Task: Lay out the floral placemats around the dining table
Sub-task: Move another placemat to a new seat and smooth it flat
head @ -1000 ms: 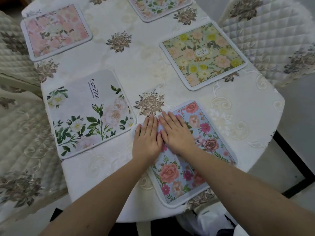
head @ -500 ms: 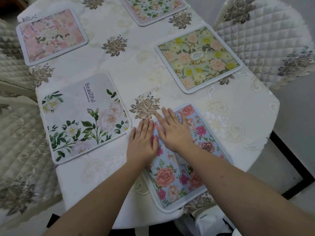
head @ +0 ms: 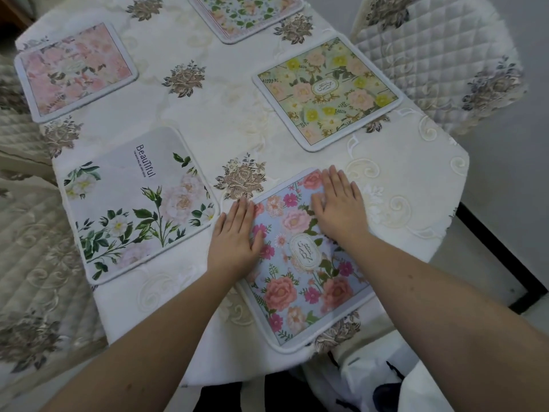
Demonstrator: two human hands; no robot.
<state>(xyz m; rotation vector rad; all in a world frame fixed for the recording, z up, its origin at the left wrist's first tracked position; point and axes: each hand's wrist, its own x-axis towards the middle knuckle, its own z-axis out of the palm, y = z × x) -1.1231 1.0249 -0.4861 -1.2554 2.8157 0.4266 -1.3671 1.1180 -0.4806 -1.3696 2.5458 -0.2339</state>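
While both palms lie flat, the blue floral placemat (head: 300, 272) is pressed against the counter (head: 225, 120), presumably to smooth and square it at the seat nearest the camera. Left hand (head: 236, 234), fingers straight and together, rests on the mat's left edge; right hand (head: 338, 203), fingers straight and slightly spread, covers its far right corner. Neither hand grips anything. Relative to the blue mat: the white "Beautiful" placemat (head: 133, 203) lies just to the left, the yellow-green placemat (head: 326, 90) beyond it, the pink placemat (head: 74, 69) far left, and a pale floral placemat (head: 246, 13) at the far end. An embroidered cream tablecloth (head: 410, 185) covers the counter; quilted chair covers (head: 439, 55) flank it.
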